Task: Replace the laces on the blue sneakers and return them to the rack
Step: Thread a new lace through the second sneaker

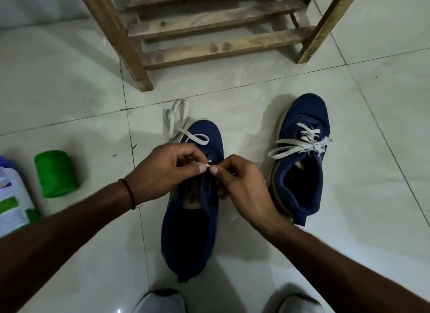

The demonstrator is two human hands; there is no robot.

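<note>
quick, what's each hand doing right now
Left hand: pinching the white lace over the near sneaker.
Right hand: pinching the same lace's tip.

Just one wooden slatted rack (pixel 221 48). In front of it: two dark blue fabric sneakers (pixel 193 231) (pixel 300 173), two white flat laces (pixel 173 119) (pixel 293 147). Left of it: one green plastic cylinder (pixel 55 174), one white labelled bottle (pixel 14 196).
</note>
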